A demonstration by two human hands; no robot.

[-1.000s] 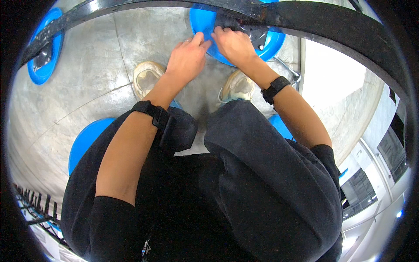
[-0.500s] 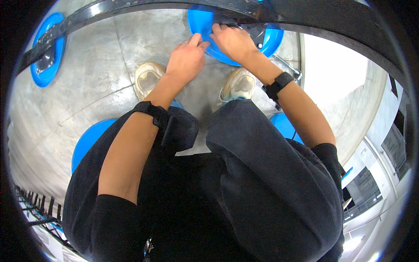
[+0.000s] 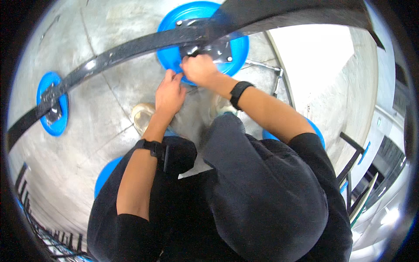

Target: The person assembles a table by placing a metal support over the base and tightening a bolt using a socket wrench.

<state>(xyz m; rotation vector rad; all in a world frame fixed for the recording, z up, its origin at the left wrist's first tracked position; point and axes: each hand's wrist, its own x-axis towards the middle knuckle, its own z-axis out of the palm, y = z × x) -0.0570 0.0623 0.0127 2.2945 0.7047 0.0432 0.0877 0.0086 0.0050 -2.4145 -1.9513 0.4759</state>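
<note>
A round blue disc (image 3: pixel 239 56), which looks like an upturned seat, lies on the floor in front of my shoes. At its middle is a black mounting plate (image 3: pixel 208 53) with pale bolt heads, partly hidden behind a black bar (image 3: pixel 126 52). My right hand (image 3: pixel 200 71) is at the disc's near side beside the plate, with its fingers curled together. Just left of it, my left hand (image 3: pixel 170 94) has its fingertips pinched at the disc's near rim. Anything between the fingers of either hand is too small or hidden to make out.
Another blue disc (image 3: pixel 45 85) with a black plate lies at the left under the bar. More blue rounds (image 3: pixel 104 177) show beside my legs. A thin metal rod piece (image 3: pixel 264 66) extends right of the front disc. A white panel (image 3: pixel 316 61) lies beyond it.
The view has shifted, so the front disc and its plate show more fully. My right hand has moved onto the disc nearer the plate; my left hand stays close beside it.
</note>
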